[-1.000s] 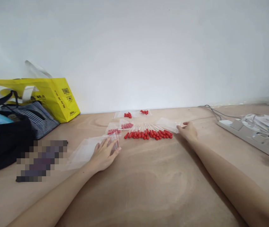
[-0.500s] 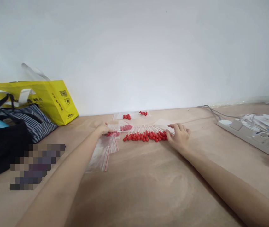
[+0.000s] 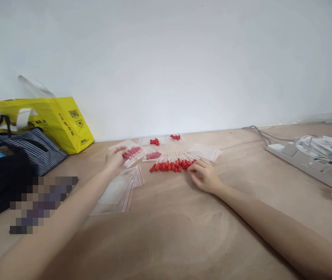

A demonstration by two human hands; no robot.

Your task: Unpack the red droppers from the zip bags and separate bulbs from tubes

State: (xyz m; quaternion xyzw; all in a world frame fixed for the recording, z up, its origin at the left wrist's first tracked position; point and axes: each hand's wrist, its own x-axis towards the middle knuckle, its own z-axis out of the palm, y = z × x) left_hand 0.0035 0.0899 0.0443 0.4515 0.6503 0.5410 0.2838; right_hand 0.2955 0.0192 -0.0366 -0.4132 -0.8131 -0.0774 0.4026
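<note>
My left hand (image 3: 115,158) is closed on a clear zip bag (image 3: 133,153) with red-tipped sticks inside, raised over the left part of the table. My right hand (image 3: 204,175) is at the right end of a fanned row of thin pale sticks with red bulb-like tips (image 3: 171,166). Its fingers are bent but apart, the fingertips at the nearest red tips; whether they touch is unclear. Another filled bag (image 3: 153,155) lies just left of the fan. Flat clear zip bags with red seal lines (image 3: 115,194) are stacked below my left hand.
Farther back, near the wall, lie bags with red-tipped sticks (image 3: 154,142). A clear bag (image 3: 205,151) is behind my right hand. At left are a yellow bag (image 3: 79,136), a striped pouch (image 3: 41,147) and a blurred-out object (image 3: 44,204). A white power strip (image 3: 303,165) with cables is at right.
My left hand has lifted the filled zip bag off the flat bags and moved slightly left. My right hand has shifted left and toward me, fingers more curled, over the row's right end.
</note>
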